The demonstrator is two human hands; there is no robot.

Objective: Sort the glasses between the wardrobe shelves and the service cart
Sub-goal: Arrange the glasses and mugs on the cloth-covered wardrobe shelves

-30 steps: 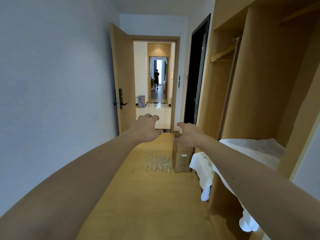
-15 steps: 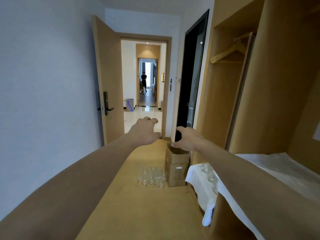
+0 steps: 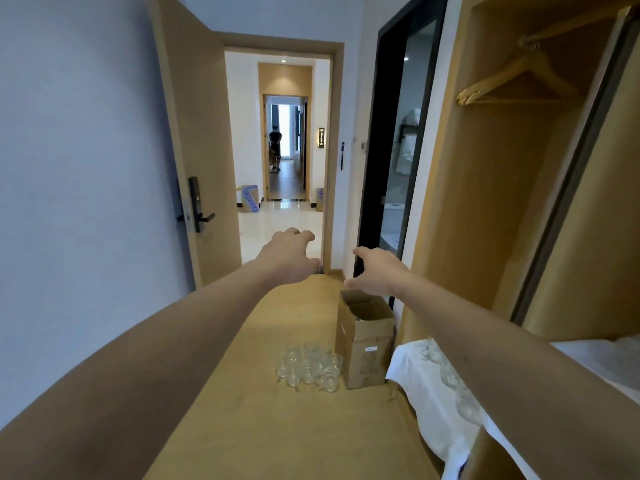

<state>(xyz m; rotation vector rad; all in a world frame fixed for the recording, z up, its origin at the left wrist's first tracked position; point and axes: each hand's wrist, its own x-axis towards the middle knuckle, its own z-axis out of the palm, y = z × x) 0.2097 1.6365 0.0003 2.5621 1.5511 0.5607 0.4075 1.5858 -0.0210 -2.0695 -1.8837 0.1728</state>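
Several clear glasses (image 3: 309, 369) stand in a cluster on the wooden floor, touching the left side of an open cardboard box (image 3: 365, 341). More glasses (image 3: 450, 379) lie on a white cloth (image 3: 422, 393) over the wardrobe shelf at the right, partly hidden by my right forearm. My left hand (image 3: 289, 252) and my right hand (image 3: 375, 270) are stretched out forward at arm's length, high above the floor. Both have curled, spread fingers and hold nothing.
The open wardrobe (image 3: 512, 188) with a wooden hanger (image 3: 512, 81) fills the right side. A dark glass door (image 3: 398, 150) stands beyond it. The room door (image 3: 197, 161) is open onto a corridor, where a person (image 3: 275, 147) stands far off. A plain wall runs along the left.
The view has moved forward and tilted, so the glasses and the box are nearer and lower in the frame. Both arms stay outstretched, hands a little farther apart.
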